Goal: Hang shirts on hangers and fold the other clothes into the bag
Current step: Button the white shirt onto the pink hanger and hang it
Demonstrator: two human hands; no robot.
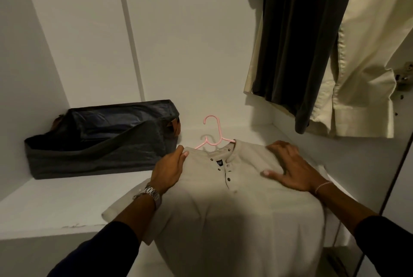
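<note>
A shirt (234,198) is laid over the shelf's (55,200) front edge, near the right side. Its shoulder is gripped by the left hand (169,171); the right hand (288,167) is pressed flat on it. A hanger (214,136) is poked into its collar. A bag (100,140) is set at the back left corner.

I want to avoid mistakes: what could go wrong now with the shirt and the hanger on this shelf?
1. The beige shirt hangs over the shelf edge; it may slide off if released.
2. The pink hanger shows only at the collar; a shoulder may be unseated when lifted.
3. The left hand grips one shoulder, while the right hand lies flat; lifting could tilt it.
</note>
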